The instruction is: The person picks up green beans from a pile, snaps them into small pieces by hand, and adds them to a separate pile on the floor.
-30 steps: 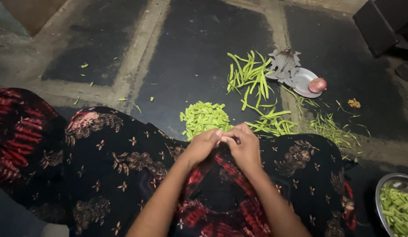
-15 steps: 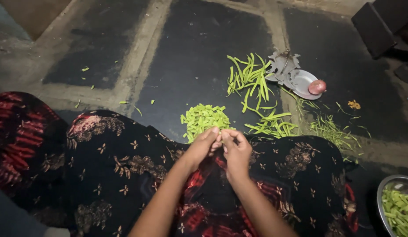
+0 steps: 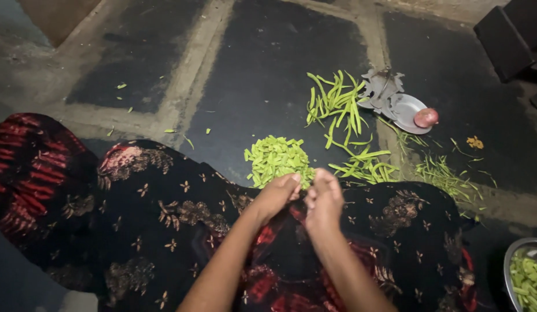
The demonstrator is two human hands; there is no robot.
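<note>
Green beans (image 3: 337, 107), red-black floral cloth (image 3: 164, 219)

Dark stone floor (image 3: 262, 75) with pale joints, small green scraps scattered at left. Small metal plate (image 3: 408, 111) on floor upper right, reddish onion (image 3: 426, 117) sitting on its right edge. Grey metal cutter piece (image 3: 381, 86) touching plate on its left. Orange scrap (image 3: 475, 142) lying alone right of plate. Thin green strings (image 3: 441, 173) in loose heap below plate. Steel bowl (image 3: 509, 254) at lower right edge, cut green pieces inside. Dark box (image 3: 505, 40) top right corner. Black and red floral cloth (image 3: 135, 219) across lower frame
</note>
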